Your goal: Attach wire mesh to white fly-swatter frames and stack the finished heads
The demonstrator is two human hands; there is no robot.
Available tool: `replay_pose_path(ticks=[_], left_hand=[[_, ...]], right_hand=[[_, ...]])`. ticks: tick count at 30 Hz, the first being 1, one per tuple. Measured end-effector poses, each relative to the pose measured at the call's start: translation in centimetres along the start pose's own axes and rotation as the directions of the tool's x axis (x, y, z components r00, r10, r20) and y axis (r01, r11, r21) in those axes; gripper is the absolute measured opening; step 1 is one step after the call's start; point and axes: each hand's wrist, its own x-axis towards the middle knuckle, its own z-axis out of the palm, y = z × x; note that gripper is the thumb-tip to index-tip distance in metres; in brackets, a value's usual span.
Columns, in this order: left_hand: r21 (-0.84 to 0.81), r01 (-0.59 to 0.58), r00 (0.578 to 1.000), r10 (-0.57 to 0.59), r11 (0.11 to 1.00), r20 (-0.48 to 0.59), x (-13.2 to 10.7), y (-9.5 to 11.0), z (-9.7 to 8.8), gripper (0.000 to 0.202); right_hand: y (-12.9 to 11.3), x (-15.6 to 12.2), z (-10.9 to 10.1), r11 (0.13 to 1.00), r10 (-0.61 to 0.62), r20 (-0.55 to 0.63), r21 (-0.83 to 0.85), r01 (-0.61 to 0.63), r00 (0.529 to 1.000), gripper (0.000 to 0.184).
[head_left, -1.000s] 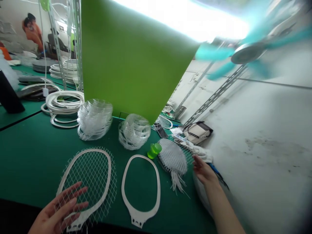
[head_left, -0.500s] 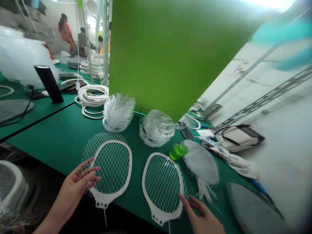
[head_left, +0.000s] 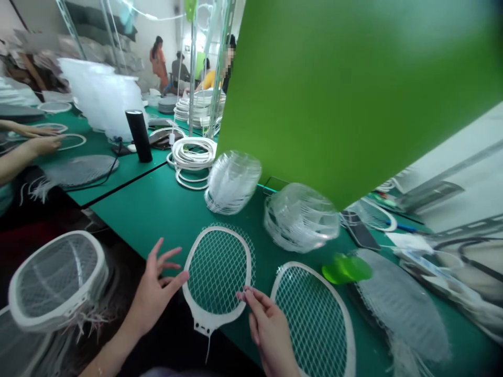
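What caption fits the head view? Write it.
Left hand and right hand flank a mesh-strung white racket frame on a green workbench.

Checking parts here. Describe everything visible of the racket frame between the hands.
The racket frame is a white, plastic-looking oval ring narrowing to a holed tab at its lower end. White diamond mesh covers the opening, its loose edge showing past the rim at upper right; a thin strand hangs below the tab. It lies flat on the green table. The fingertips of the right hand touch its right rim; the left hand is beside its left rim.
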Motion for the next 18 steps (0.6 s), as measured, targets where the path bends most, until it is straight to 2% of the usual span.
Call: replay_pose_path(ticks=[1,2,4,6,14,16,18], left_hand=[[0.113,-0.083,0.995,0.088,0.990,-0.044,-0.3,-0.5,-0.7,0.098],[0.219,-0.149,0.986,0.162,0.964,-0.043,-0.7,-0.9,-1.2,0.099],[0.381,-0.241,0.969,0.240,0.892,0.052,-1.3,-1.7,-1.6,0.101],[0.467,-0.294,0.956,0.249,0.834,0.157,-1.8,-2.2,-1.4,0.103],[0.550,-0.453,0.889,0.312,0.702,0.334,-1.1,-2.9,-0.5,0.116],[0.577,-0.508,0.860,0.334,0.640,0.386,-0.9,-3.1,-0.5,0.106],[0.597,-0.572,0.819,0.355,0.563,0.450,-0.6,-3.5,-0.6,0.088]], right_hand=[[0.2,0.2,0.0,1.000,0.004,-0.012,-0.006,-0.005,1.000,0.069],[0.3,0.2,-0.1,1.000,0.010,-0.018,-0.014,-0.010,1.000,0.069],[0.6,0.2,-0.1,0.999,0.015,-0.029,-0.033,-0.016,0.999,0.070],[0.8,0.1,-0.1,0.998,0.017,-0.043,-0.054,-0.019,0.999,0.071],[1.3,0.6,0.3,0.992,0.033,-0.058,-0.120,-0.039,0.998,0.074],[1.3,0.7,0.1,0.988,0.018,-0.046,-0.151,-0.025,0.999,0.077],[1.0,0.7,-0.4,0.976,0.011,-0.035,-0.215,-0.019,0.999,0.078]])
